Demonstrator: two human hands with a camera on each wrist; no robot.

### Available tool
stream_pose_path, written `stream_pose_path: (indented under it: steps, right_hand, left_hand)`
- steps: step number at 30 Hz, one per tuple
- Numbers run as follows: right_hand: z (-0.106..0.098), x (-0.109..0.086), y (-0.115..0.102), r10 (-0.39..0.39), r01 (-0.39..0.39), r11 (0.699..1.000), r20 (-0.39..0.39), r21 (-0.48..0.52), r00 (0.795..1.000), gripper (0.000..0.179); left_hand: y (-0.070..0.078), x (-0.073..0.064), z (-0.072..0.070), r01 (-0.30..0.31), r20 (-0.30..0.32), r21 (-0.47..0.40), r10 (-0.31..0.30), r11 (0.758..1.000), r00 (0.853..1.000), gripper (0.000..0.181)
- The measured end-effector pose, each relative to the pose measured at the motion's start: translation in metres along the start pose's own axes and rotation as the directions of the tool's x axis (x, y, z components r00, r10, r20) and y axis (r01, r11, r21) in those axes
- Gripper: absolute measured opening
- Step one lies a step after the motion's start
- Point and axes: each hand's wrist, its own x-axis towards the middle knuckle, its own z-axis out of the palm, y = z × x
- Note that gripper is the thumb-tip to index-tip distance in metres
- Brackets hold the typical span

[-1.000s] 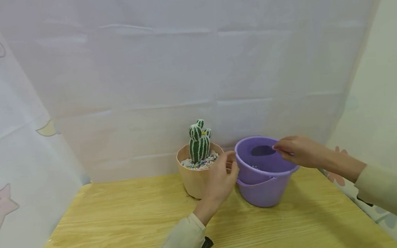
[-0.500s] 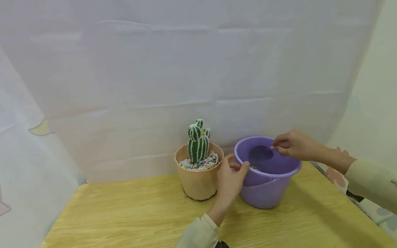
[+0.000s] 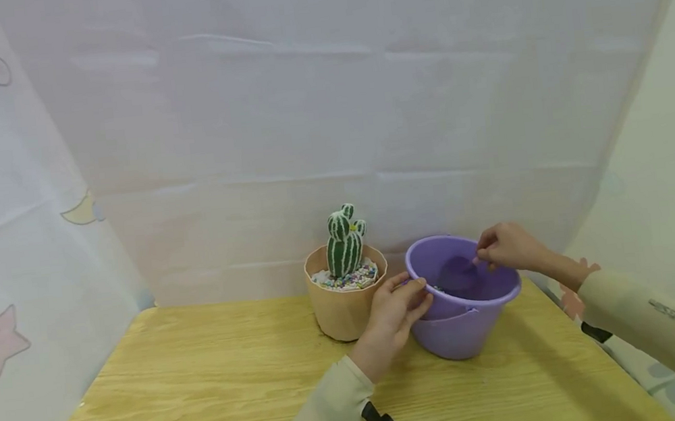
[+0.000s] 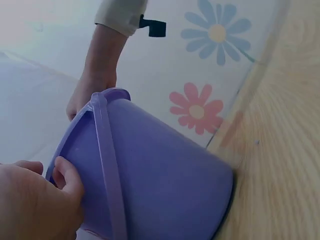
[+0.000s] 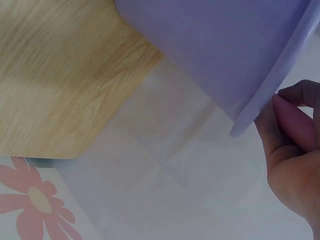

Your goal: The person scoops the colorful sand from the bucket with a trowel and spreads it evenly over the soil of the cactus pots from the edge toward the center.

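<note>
1. On my feed, the right hand pinches the scoop by its handle, head inside the purple bucket on the worktop; the left hand's fingers clamp the bucket's rim.
2. Beads already surround the cactus in its pot; some show in the bucket, so I judge the work partway.
3. The scoop's long axis slants: head down-left, handle up-right

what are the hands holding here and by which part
The right hand holds a scoop by its pink handle, blade inside the purple bucket. The left hand grips that bucket by its rim.
</note>
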Motion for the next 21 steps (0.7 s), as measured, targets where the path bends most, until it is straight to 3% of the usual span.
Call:
stream_pose_path:
  steps: [5, 16, 21]
  right_hand:
    - [-0.004, 0.004, -0.006, 0.05, -0.05, 0.998, 0.016, -0.041, 0.999, 0.011]
    - [0.006, 0.008, 0.004, 0.07, -0.066, 0.995, 0.042, -0.081, 0.997, 0.01]
    - [0.012, 0.014, 0.003, 0.102, -0.1, 0.994, 0.046, -0.041, 0.994, 0.013]
  left_hand:
    - [-0.003, 0.003, -0.003, 0.054, 0.032, -0.122, -0.051, 0.991, 0.998, 0.053]
    - [-0.008, 0.003, -0.003, 0.076, 0.041, -0.156, -0.07, 0.985, 0.997, 0.049]
    - [-0.006, 0.005, -0.004, 0.056, 0.043, -0.158, -0.05, 0.986, 0.998, 0.051]
